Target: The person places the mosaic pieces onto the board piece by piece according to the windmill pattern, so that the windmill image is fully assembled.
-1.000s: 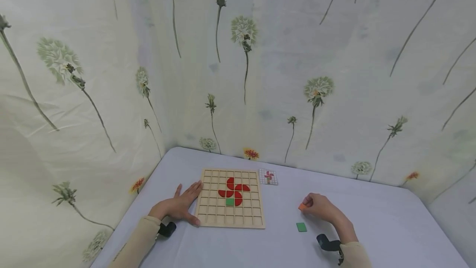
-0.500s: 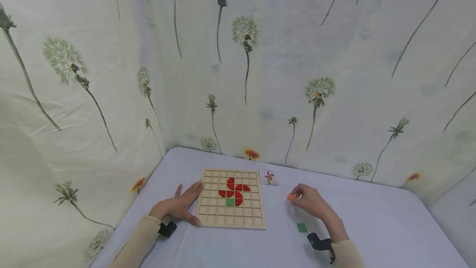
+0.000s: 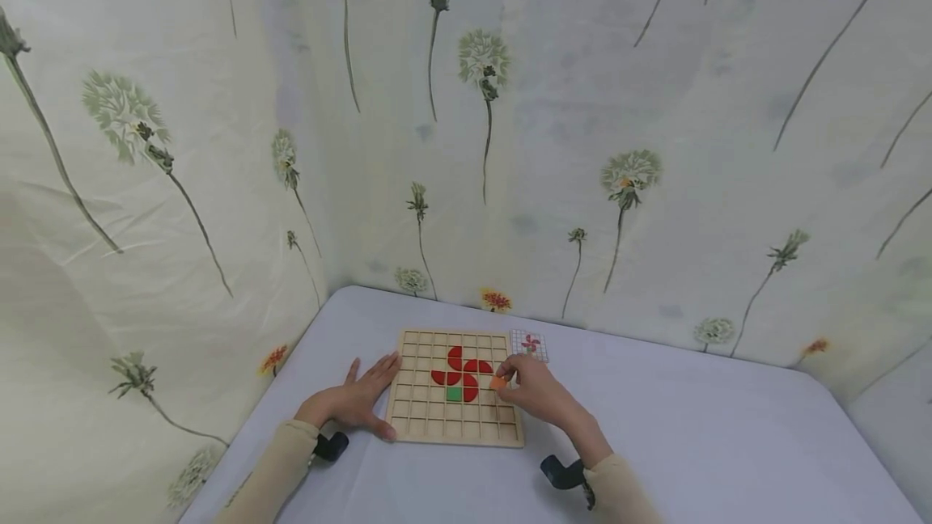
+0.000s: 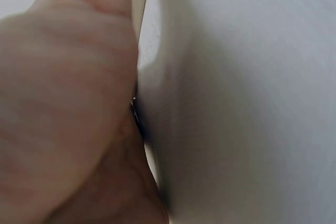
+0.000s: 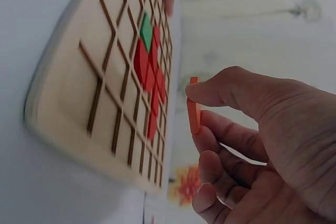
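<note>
A wooden grid board (image 3: 425, 431) lies on the table, bearing several red rounded tiles (image 3: 469, 389) set like a pinwheel and one green square tile (image 3: 454, 394). Over the board's right side, my right hand (image 3: 542, 391) pinches an orange tile (image 5: 193, 106) between thumb and forefinger, raised above the grid in the right wrist view. My left hand (image 3: 355, 403) lies with fingers spread along the board's left edge, thumb at the near corner. Palm and wrist of the left hand fill much of the left wrist view, so its fingertips are hidden there.
A small pattern card (image 3: 534, 341) with a printed pinwheel lies beside the board's far right corner, partly behind the right hand. The white-covered table (image 3: 699, 427) stretches to the right. Behind it hangs a flower-printed cloth (image 3: 546, 128).
My right hand has carried the orange tile leftward from the table to over the board. The loose green tile is now hidden by the right forearm. The left hand stays put.
</note>
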Tool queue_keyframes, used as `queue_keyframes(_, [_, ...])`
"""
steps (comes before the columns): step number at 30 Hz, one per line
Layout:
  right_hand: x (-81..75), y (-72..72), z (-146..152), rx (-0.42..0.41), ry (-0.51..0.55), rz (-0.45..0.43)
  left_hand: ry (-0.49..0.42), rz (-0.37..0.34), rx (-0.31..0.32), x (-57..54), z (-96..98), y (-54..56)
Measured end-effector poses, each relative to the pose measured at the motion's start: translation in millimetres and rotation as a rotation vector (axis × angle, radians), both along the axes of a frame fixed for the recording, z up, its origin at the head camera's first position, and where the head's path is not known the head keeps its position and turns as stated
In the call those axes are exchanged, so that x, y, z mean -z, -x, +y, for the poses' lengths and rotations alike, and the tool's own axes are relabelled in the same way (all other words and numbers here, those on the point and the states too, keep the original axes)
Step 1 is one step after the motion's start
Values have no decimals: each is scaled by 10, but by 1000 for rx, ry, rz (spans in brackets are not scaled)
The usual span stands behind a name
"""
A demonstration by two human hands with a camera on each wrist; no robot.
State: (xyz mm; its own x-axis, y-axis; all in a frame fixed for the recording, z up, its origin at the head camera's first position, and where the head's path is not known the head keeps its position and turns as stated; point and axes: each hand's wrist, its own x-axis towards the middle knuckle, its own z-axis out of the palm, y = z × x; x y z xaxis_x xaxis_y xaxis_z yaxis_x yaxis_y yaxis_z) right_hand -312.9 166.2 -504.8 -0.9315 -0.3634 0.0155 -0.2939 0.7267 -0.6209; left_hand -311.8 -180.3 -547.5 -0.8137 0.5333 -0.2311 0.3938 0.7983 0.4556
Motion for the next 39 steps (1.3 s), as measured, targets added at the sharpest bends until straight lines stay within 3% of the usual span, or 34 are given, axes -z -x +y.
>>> queue_keyframes(5, [47, -18, -282, -109, -23, -3, -7, -8, -10, 5, -10, 6])
queue_keyframes(16, [202, -76, -575, -209, 5, -8, -14, -17, 6, -10, 8, -1])
queue_keyframes(28, [264, -71, -590, -246, -48, -8, -12, -8, 3, 35, -7, 32])
queue_keyframes(39, [253, -87, -599, -212, -3, -52, 0, -10, 0, 24, -11, 22])
